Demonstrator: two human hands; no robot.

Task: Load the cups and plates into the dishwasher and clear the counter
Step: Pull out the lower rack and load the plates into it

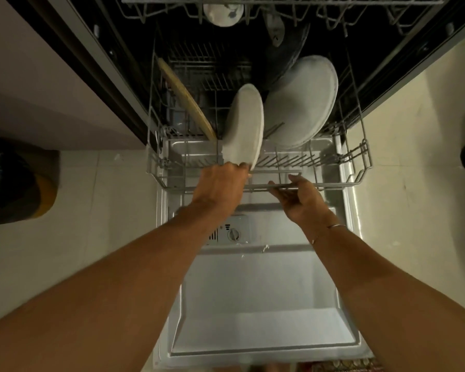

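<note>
White small plate (244,124) was held on edge over the front of the lower rack (360,167), pinched at its near bottom rim by the left hand (220,183). The fingers were mostly hidden behind the plate, but a grip on the rim could be made out. The rack's front rail was gripped by the right hand (298,197), fingers curled round the wire, probably to steady it.

For a clean drop, the rim should be lined up with a free gap in the tines (287,158) just left of the larger plate (304,103), then lowered straight down so nothing gets clinked. The grip is best let go only once the plate is seated between two tines.

Orientation-wise, the plate was seen nearly upright, its long axis running from the hand up and away into the machine, top tipped slightly right. Its edge was pointed at the viewer, roughly parallel to the leaning larger plate. A wooden board (185,100) was propped along the rack's left side.
</note>
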